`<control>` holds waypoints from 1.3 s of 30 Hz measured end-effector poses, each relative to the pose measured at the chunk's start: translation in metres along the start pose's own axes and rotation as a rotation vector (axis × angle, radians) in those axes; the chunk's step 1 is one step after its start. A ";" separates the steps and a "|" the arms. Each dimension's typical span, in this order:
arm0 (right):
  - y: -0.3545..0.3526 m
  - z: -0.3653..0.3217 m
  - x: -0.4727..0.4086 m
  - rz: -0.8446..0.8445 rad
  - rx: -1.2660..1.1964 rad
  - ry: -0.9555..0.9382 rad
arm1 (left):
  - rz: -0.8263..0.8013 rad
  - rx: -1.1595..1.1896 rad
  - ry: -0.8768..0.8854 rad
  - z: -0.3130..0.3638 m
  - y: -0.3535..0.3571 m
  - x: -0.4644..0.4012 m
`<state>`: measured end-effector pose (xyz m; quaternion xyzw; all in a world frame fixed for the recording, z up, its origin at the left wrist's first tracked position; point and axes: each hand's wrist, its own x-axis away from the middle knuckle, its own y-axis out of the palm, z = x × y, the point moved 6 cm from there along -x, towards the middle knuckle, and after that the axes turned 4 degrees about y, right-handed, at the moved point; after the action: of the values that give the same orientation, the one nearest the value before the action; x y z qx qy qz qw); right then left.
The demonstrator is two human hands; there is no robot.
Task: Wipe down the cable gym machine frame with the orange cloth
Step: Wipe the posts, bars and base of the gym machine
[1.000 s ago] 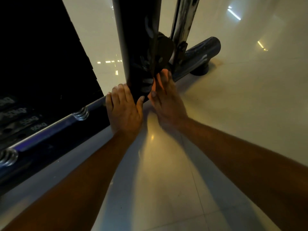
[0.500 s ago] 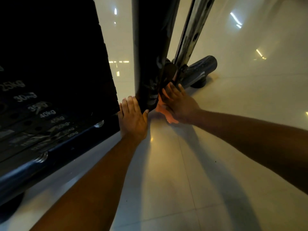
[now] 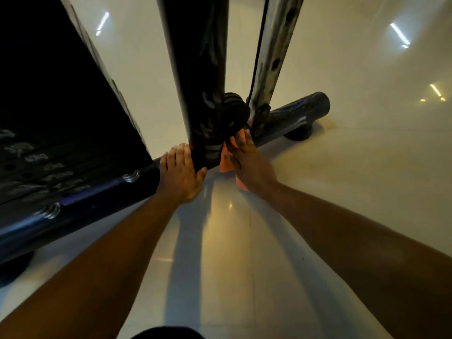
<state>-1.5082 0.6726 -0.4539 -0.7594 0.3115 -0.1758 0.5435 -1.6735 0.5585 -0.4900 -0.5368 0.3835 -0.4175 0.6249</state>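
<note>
Your two bare arms reach forward over the shiny pale floor (image 3: 244, 277). Your left hand (image 3: 179, 176) lies flat with straight fingers against the foot of the thick black post (image 3: 195, 69), thumb on the near side, and it holds nothing. Just to the right, your right hand (image 3: 249, 162) presses the orange cloth (image 3: 225, 162) against the bottom of that post, fingers mostly straight and smudged dark; you cannot tell if the thumb pinches the cloth. The cloth is bright orange, bunched up, and peeks out on both sides of your hand, low down by the floor. The post looks dark with pale streaks. A round black wheel (image 3: 236, 113) sits right behind the cloth and crowds your fingers. Beside it stands a thin silver bar with holes (image 3: 274, 57). A black base tube (image 3: 293, 116) runs far right on a round foot. On the left sits the dark weight stack (image 3: 49, 118) above a low black bar with shiny bolts (image 3: 73, 209).
</note>
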 end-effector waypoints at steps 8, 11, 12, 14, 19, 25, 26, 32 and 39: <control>-0.092 0.033 0.043 -0.153 -0.169 -0.034 | 0.053 0.237 -0.185 0.082 -0.059 0.048; -0.100 0.057 0.050 -0.154 -0.183 -0.060 | 0.102 0.337 -0.070 0.135 -0.067 0.043; -0.098 0.065 0.049 -0.157 -0.192 -0.056 | 0.107 0.341 -0.037 0.144 -0.063 0.031; -0.092 0.083 0.040 -0.125 -0.195 -0.042 | 0.128 0.318 0.007 0.152 -0.051 0.006; -0.072 0.121 0.017 -0.009 -0.133 -0.011 | 0.208 0.327 -0.021 0.162 -0.017 -0.025; -0.049 0.144 -0.012 0.184 -0.003 -0.066 | 0.273 0.404 -0.056 0.163 -0.005 -0.073; -0.041 0.140 -0.015 0.197 0.005 -0.095 | 0.296 0.439 -0.063 0.163 -0.005 -0.080; 0.000 0.123 -0.003 0.259 -0.126 -0.052 | 0.314 0.610 -0.034 0.147 0.001 -0.083; 0.007 0.112 -0.002 0.352 0.007 0.055 | 0.275 0.828 -0.077 0.144 0.000 -0.085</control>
<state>-1.4434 0.7528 -0.4990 -0.6862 0.4537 -0.0998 0.5598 -1.5700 0.6880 -0.4685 -0.2001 0.2283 -0.4286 0.8510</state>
